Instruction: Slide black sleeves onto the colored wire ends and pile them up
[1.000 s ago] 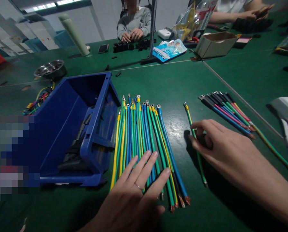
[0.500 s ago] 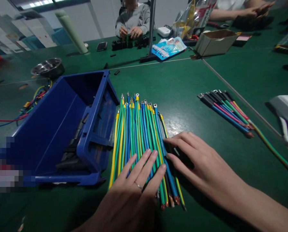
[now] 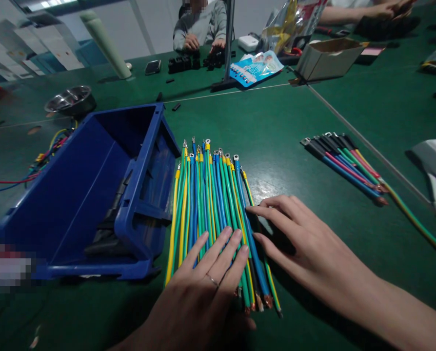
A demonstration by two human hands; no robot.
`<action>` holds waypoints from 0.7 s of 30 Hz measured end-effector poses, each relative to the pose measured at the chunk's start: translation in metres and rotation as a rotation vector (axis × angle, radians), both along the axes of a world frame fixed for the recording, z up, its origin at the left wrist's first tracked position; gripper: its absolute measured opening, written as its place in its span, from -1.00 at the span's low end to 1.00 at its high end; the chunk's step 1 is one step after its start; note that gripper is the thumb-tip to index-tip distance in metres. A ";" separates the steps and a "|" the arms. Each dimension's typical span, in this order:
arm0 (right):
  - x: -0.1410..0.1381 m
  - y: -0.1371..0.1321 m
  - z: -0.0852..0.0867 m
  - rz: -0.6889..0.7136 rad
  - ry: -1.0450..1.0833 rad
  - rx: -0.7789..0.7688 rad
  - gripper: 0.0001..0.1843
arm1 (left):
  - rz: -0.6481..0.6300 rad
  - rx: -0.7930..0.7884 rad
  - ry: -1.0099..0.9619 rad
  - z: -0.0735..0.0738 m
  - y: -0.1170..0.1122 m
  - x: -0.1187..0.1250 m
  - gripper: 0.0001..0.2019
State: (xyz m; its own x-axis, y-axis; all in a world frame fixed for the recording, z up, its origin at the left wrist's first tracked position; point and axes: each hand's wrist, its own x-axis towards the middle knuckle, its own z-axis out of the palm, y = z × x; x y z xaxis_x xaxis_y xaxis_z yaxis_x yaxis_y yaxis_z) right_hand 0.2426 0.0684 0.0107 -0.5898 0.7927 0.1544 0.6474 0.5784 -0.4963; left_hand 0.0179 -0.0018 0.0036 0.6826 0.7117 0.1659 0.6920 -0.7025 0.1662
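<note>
A flat row of blue, green and yellow wires with ring terminals [image 3: 210, 204] lies on the green table [image 3: 284, 126]. My left hand [image 3: 207, 287] rests flat on the near end of the row, fingers spread. My right hand [image 3: 298, 239] lies open beside the row's right edge, its fingertips touching the outermost green-yellow wire [image 3: 256, 229]. Neither hand grips anything.
A blue plastic bin [image 3: 104, 195] lies tipped on its side to the left of the wires. A smaller bundle of black-sleeved wires [image 3: 344, 165] lies at the right, with a white tool [image 3: 433, 165] beyond it. A steel bowl [image 3: 70, 100], a cardboard box [image 3: 327, 58] and other people's hands are far back.
My right hand has slid the single green-yellow wire leftward across the table and against the right edge of the row. My left hand has stayed on the row.
</note>
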 end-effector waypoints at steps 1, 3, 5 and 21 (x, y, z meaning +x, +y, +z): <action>0.000 0.000 0.000 0.003 -0.004 0.000 -0.65 | -0.002 0.009 -0.005 0.000 0.000 0.000 -0.48; 0.000 0.001 0.000 0.009 -0.011 -0.003 -0.63 | -0.003 0.035 -0.014 0.002 -0.001 -0.001 -0.52; 0.000 0.001 0.001 0.014 -0.014 0.002 -0.61 | 0.003 0.046 -0.015 0.005 -0.001 -0.001 -0.57; 0.001 0.002 -0.001 -0.015 -0.045 0.084 -0.64 | 0.010 0.092 -0.008 0.017 -0.002 0.001 -0.64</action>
